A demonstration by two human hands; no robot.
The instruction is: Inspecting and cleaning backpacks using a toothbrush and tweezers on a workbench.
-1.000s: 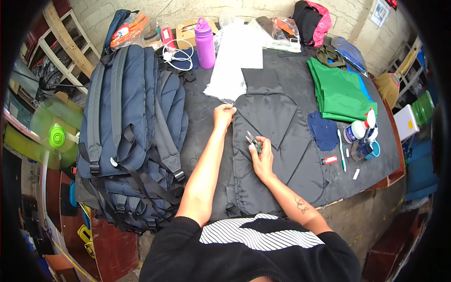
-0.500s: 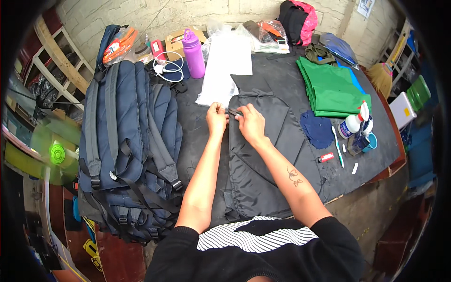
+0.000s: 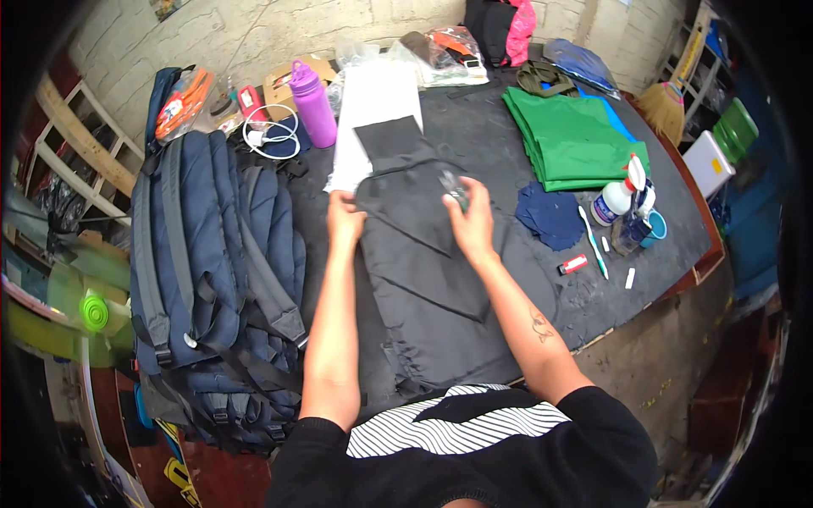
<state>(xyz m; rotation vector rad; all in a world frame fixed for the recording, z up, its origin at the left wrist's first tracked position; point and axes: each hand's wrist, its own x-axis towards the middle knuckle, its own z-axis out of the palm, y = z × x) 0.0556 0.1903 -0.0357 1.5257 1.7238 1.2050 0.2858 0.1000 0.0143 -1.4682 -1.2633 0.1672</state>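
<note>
A black fabric bag [image 3: 423,262] lies flat in front of me, its narrow top flap toward the white sheet. My left hand [image 3: 345,222] is closed on the bag's upper left edge, fingertips pinching the fabric. Over the bag's upper right part, my right hand [image 3: 472,218] is closed round small metal thread snips [image 3: 453,188]. The snips are smeared by motion, so their blades are not clear. Folds and seams run slantwise across the bag.
Stacked navy backpacks [image 3: 212,271] stand at left. A purple bottle [image 3: 313,106], white cable [image 3: 271,135] and white sheet [image 3: 373,93] lie beyond. At right are folded green fabric [image 3: 576,140], navy scraps [image 3: 550,216], a spray bottle [image 3: 614,203], toothbrush [image 3: 594,241] and blue cup [image 3: 654,229].
My hands have moved apart: the right one lifted away to the right with the snips, the left stayed at the bag's edge. The whole view has shifted slightly.
</note>
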